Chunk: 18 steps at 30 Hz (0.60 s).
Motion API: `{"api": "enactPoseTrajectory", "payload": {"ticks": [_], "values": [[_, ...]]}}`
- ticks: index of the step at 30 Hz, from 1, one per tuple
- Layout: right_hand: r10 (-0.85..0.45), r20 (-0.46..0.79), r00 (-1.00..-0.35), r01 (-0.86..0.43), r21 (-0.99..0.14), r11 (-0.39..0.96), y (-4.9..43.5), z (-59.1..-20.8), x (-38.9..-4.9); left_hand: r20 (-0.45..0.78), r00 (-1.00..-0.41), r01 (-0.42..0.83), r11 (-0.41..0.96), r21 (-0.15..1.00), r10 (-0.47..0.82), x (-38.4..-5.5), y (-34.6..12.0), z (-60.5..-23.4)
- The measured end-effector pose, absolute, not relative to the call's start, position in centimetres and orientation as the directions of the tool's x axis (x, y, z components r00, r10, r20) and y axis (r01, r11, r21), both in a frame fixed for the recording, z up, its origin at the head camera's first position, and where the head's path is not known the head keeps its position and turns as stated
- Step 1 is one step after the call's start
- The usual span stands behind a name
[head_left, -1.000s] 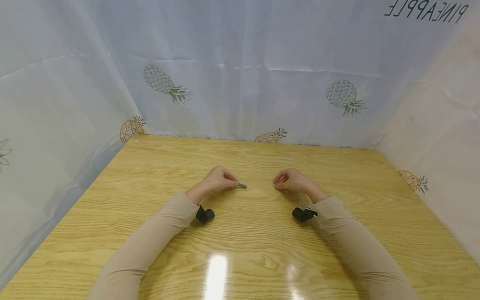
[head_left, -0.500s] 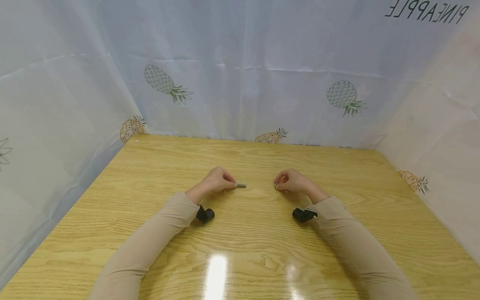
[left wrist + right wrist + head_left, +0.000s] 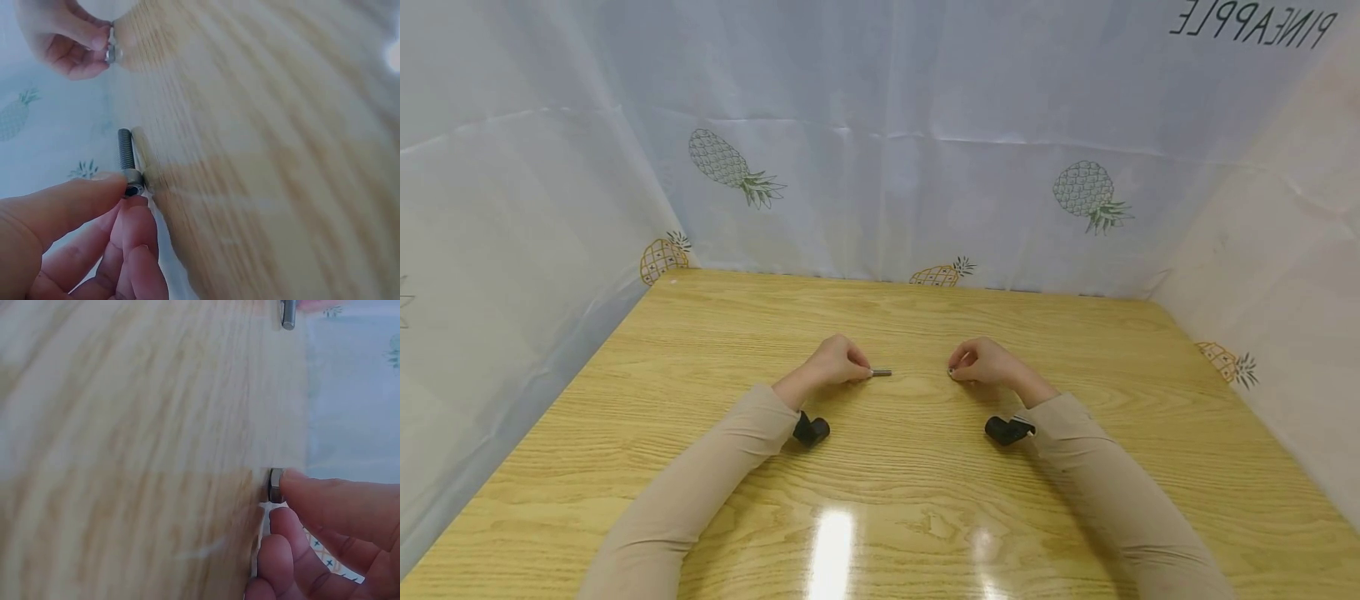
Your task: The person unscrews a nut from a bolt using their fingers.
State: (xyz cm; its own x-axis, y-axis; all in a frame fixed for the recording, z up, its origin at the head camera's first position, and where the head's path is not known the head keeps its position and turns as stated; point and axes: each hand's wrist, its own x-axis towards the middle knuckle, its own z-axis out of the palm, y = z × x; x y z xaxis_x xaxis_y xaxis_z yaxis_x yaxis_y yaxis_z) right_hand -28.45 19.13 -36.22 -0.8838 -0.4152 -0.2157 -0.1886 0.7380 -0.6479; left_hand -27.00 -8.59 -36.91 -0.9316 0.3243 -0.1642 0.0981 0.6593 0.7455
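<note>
My left hand (image 3: 835,362) pinches a grey metal socket head bolt (image 3: 126,150) by its head, between thumb and fingertips. The threaded shank points away from the fingers, towards the right hand, and lies close over the table. In the left wrist view the round head with its hex recess faces the camera. My right hand (image 3: 987,363) pinches a small hex nut (image 3: 275,485), turned on edge close to the tabletop, with the thumb tip against one side. A short gap separates the bolt's free end from the nut, and both are roughly level in the head view.
Both hands work over a wood-grain table (image 3: 910,467). Black camera mounts sit under each wrist, the left mount (image 3: 810,429) and the right mount (image 3: 1009,429). A white curtain (image 3: 880,192) with pineapple prints encloses the back and sides.
The bolt has swung from a slight downward tilt to nearly level in the head view, its free end pointing right. The left hand shifts barely; the right hand keeps its place with the nut.
</note>
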Motion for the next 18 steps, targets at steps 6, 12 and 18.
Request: {"api": "enactPoseTrajectory", "payload": {"ticks": [6, 12, 18], "values": [[-0.409, -0.217, -0.887, -0.180, -0.652, 0.736, 19.3, -35.9, -28.4, -0.164, -0.937, 0.078, 0.643, 0.762, 0.308, -26.9, -8.7, -36.8], [-0.371, -0.199, -0.907, -0.188, -0.596, 0.781, 19.1, -35.0, -28.3, -0.128, -0.948, 0.106, 0.666, 0.738, 0.292, -26.7, -8.7, -36.0], [-0.371, -0.154, -0.916, -0.206, -0.612, 0.763, 18.5, -33.7, -28.0, -0.040, -0.963, 0.155, 0.667, 0.729, 0.267, -26.6, -8.3, -34.6]]}}
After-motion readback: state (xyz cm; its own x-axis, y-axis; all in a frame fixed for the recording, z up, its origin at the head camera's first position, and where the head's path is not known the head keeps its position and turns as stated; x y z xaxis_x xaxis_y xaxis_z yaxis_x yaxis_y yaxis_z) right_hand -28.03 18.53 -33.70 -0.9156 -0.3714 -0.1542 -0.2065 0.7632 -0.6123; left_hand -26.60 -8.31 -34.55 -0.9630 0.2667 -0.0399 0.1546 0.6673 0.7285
